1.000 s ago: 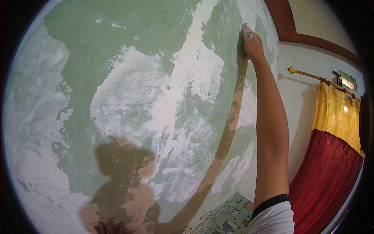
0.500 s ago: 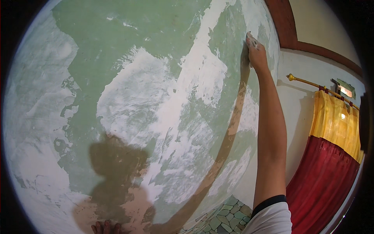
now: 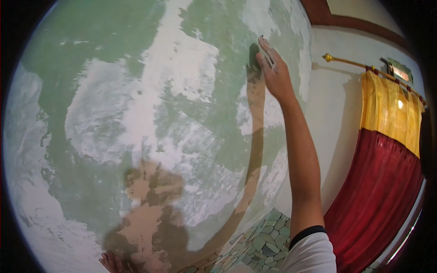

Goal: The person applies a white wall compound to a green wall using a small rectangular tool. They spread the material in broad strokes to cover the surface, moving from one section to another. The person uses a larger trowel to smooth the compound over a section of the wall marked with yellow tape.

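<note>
A green wall [image 3: 104, 41] with broad white, filler-like patches [image 3: 193, 63] stands in front of me. My right hand [image 3: 276, 75] is raised against its upper right part, fingers stretched upward and thumb apart. Pale dust or paste marks the fingers and palm; I make out no tool in it. Low at the left, my left hand [image 3: 117, 263] shows only its fingers, spread and near or on the wall, with the rest cut off by the lower edge. Shadows of my head and right arm fall across the patches.
To the right a yellow and dark red curtain [image 3: 364, 182] hangs from a gold rod [image 3: 348, 60] on a pale wall [image 3: 332, 104]. Green stone-pattern cladding [image 3: 268, 239] runs along the bottom. A brown trim band [image 3: 359, 26] borders the top right.
My view has turned, so the wall patches sit further left. The right hand's fingers have spread and stretched upward from a more closed pose. More of my left hand shows.
</note>
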Available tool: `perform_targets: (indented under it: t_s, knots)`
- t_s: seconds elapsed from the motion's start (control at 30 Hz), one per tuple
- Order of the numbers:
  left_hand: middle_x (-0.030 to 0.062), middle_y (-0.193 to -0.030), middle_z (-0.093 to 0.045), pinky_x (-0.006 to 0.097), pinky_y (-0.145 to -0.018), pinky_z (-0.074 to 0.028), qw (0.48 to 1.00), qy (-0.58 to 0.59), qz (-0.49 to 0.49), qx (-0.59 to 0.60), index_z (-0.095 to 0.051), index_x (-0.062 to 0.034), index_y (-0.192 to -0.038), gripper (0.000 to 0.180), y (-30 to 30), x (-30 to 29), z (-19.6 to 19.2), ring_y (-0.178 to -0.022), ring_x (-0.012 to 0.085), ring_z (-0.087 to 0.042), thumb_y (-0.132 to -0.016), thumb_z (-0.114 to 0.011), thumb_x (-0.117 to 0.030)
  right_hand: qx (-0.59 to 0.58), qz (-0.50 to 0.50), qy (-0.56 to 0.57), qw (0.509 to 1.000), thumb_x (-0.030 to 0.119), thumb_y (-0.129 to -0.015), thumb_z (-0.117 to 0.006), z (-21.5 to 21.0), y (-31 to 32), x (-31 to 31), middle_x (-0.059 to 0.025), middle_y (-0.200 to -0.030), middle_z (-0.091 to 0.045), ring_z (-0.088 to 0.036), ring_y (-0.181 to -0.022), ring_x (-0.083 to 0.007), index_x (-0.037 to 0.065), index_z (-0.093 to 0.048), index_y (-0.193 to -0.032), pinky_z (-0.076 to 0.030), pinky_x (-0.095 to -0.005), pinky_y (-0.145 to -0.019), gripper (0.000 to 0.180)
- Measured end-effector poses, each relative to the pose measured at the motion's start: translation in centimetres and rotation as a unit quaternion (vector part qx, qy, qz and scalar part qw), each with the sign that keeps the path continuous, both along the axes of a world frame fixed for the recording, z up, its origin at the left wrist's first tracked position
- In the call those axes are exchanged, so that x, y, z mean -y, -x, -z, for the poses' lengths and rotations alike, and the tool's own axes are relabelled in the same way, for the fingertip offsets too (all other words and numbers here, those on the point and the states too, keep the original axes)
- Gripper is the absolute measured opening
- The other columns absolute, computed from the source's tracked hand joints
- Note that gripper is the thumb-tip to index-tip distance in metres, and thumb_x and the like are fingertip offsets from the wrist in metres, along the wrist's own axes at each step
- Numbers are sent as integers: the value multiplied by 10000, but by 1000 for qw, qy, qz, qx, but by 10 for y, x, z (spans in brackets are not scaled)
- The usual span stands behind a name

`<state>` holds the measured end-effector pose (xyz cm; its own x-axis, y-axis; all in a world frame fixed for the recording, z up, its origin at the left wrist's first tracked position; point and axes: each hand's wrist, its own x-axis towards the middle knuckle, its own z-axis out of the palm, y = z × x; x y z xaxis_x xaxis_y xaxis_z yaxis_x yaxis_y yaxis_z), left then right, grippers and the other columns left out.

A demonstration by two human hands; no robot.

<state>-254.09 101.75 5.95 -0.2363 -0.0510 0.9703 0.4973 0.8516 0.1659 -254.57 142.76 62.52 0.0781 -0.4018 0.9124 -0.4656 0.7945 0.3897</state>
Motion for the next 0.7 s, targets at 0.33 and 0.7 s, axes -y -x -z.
perform_targets:
  t_s: [0.33, 0.7]
  knots:
    - [264, -1419, -396, 596, -1090, -197, 992, -78, 26, 99, -394, 22, -1393, 591, -57, -60, -41, -1340, 424, -331, -942, -529, -335, 210, -168, 524, 808, 80, -917, -586, 449, -83, -40, -145, -1172, -617, -564, -1082, -186, -66, -583, -1192, -434, -313, -941, 311]
    - [212, -1311, -480, 464, -1006, -369, 474, -154, 505, 705, -352, 55, -1380, 584, -80, -308, 73, -1230, 321, -462, -906, -601, -177, 514, -270, 746, 326, 198, -904, -672, 639, -195, -83, -120, -1098, -622, -602, -935, -186, -18, -565, -1214, -501, -318, -827, 393]
